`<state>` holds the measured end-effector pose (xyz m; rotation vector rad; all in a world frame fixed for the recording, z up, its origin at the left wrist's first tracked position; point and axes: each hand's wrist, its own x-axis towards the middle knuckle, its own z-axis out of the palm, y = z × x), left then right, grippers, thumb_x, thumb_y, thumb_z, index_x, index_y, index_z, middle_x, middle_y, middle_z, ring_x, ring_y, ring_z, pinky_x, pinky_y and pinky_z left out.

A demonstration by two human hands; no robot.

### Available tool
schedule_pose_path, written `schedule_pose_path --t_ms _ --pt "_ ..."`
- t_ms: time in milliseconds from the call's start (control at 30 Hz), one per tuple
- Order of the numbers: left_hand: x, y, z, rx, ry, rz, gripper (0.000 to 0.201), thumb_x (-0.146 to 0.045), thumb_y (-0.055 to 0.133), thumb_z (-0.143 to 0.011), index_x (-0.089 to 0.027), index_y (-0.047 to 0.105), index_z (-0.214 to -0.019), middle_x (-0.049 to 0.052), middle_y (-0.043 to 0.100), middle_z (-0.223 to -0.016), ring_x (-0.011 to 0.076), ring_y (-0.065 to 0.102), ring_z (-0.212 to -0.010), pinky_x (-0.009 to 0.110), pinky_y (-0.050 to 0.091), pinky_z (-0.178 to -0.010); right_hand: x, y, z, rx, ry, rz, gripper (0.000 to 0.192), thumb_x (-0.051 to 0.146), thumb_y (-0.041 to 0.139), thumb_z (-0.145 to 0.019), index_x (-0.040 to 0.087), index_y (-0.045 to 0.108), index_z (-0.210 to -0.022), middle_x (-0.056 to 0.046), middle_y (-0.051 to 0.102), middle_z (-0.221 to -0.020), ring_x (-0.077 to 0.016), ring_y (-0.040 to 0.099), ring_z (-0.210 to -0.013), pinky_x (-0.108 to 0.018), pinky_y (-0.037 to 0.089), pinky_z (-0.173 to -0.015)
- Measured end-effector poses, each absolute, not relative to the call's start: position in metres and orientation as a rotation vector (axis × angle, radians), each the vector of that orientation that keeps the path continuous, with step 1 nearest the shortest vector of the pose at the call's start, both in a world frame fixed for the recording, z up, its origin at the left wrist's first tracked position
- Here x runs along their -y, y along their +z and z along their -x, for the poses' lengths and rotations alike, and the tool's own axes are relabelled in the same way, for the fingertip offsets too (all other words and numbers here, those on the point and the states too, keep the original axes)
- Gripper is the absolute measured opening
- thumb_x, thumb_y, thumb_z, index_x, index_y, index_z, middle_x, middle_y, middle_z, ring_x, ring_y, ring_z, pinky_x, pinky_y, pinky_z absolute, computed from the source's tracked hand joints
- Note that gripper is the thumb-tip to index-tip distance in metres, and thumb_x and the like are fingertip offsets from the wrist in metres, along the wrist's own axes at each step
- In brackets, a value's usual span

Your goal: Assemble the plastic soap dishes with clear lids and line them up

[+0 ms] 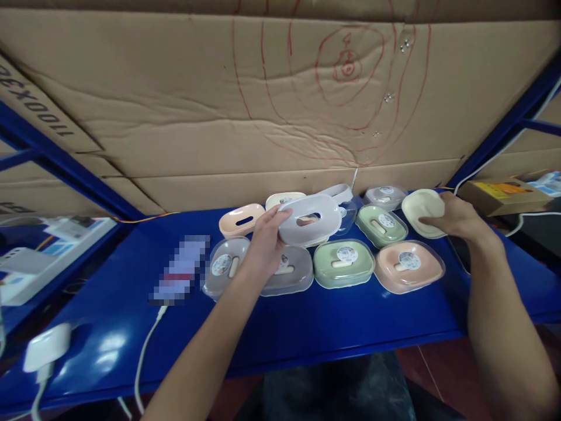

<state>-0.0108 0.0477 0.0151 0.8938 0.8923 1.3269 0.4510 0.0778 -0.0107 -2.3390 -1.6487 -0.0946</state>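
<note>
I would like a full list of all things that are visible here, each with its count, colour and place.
white tray: 1, white, held above the dish cluster
cream tray: 1, cream, held at right of the cluster
peach tray: 1, peach, back left of cluster
soap dishes with clear lids: about six, grey, green and peach, mid shelf
blue shelf: 1, blue, carries everything
cardboard sheet: 1, brown with red circles, behind shelf
white cable: 1, white, left front of shelf
white adapter: 1, white, far left edge
yellow box: 1, yellow-brown, far right
left hand: grips the white tray
right hand: grips the cream tray
</note>
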Motion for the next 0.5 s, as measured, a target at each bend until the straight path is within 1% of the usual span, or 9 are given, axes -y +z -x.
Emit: schedule_pose_path --t_ms 67,100,133,200,233,300,400,467,500 --pt "-0.047 0.016 0.01 -0.876 1.312 -0.903 0.042 -0.039 0.089 -0.074 -0.017 0.077 -0.108 0.008 0.084 -0.1 0.0296 0.083 -0.095 0.03 0.059 -0.07 -0.071 -0.003 -0.448 1.597 -0.158 2.286 0.062 0.043 0.088 -0.084 0.018 0.063 -0.136 -0.021 0.077 -0.128 -0.0378 0.073 -0.115 -0.045 0.054 -0.096" --pt "-0.046 0.016 0.01 -0.869 1.309 -0.908 0.042 -0.039 0.09 -0.074 -0.017 0.078 -0.108 0.008 0.084 -0.102 0.0293 0.083 -0.095 0.029 0.059 -0.069 -0.068 0.001 -0.446 1.554 -0.191 2.228 0.063 0.044 0.087 -0.084 0.019 0.062 -0.137 -0.02 0.076 -0.13 -0.037 0.073 -0.115 -0.045 0.054 -0.097" --pt "-0.046 0.016 0.01 -0.862 1.31 -0.913 0.042 -0.039 0.09 -0.074 -0.017 0.079 -0.108 0.008 0.084 -0.103 0.0287 0.083 -0.096 0.027 0.057 -0.068 -0.065 0.005 -0.442 1.507 -0.222 2.139 0.063 0.044 0.087 -0.083 0.02 0.063 -0.135 -0.019 0.076 -0.129 -0.0357 0.072 -0.113 -0.046 0.054 -0.096" --pt "-0.046 0.015 0.011 -0.852 1.312 -0.926 0.042 -0.039 0.092 -0.074 -0.017 0.08 -0.108 0.008 0.084 -0.105 0.0269 0.083 -0.095 0.025 0.055 -0.066 -0.061 0.012 -0.431 1.426 -0.213 1.904 0.059 0.045 0.09 -0.076 0.021 0.067 -0.126 -0.016 0.077 -0.121 -0.0316 0.07 -0.102 -0.044 0.053 -0.09" --pt "-0.046 0.014 0.011 -0.847 1.31 -0.933 0.043 -0.04 0.093 -0.075 -0.017 0.08 -0.109 0.008 0.084 -0.106 0.026 0.083 -0.094 0.024 0.055 -0.065 -0.059 0.015 -0.423 1.408 -0.166 1.778 0.058 0.045 0.091 -0.073 0.022 0.068 -0.121 -0.014 0.077 -0.118 -0.0294 0.069 -0.098 -0.044 0.053 -0.087" --pt "-0.045 0.014 0.011 -0.839 1.299 -0.951 0.045 -0.042 0.094 -0.076 -0.018 0.081 -0.112 0.008 0.084 -0.106 0.0244 0.083 -0.09 0.024 0.055 -0.066 -0.054 0.022 -0.4 1.416 -0.02 1.559 0.057 0.046 0.092 -0.073 0.022 0.07 -0.119 -0.013 0.076 -0.117 -0.0264 0.067 -0.096 -0.042 0.053 -0.085" --pt "-0.041 0.015 0.011 -0.821 1.284 -0.989 0.048 -0.045 0.095 -0.078 -0.02 0.079 -0.115 0.007 0.083 -0.103 0.0238 0.083 -0.086 0.026 0.057 -0.067 -0.043 0.035 -0.354 1.475 0.249 1.329 0.05 0.045 0.088 -0.085 0.022 0.073 -0.127 -0.01 0.077 -0.12 -0.0225 0.067 -0.096 -0.038 0.053 -0.084" --pt "-0.038 0.018 0.011 -0.815 1.285 -1.016 0.049 -0.048 0.096 -0.079 -0.021 0.079 -0.115 0.005 0.082 -0.099 0.0242 0.083 -0.083 0.028 0.059 -0.067 -0.034 0.045 -0.321 1.521 0.487 1.234 0.045 0.045 0.083 -0.093 0.023 0.074 -0.131 -0.009 0.078 -0.117 -0.0206 0.068 -0.091 -0.036 0.053 -0.079" --pt "-0.037 0.019 0.011 -0.819 1.295 -1.024 0.049 -0.049 0.097 -0.078 -0.021 0.079 -0.114 0.004 0.081 -0.095 0.0242 0.083 -0.081 0.028 0.06 -0.066 -0.03 0.05 -0.306 1.548 0.587 1.201 0.045 0.046 0.082 -0.095 0.024 0.075 -0.133 -0.008 0.079 -0.117 -0.0208 0.069 -0.092 -0.035 0.053 -0.077"
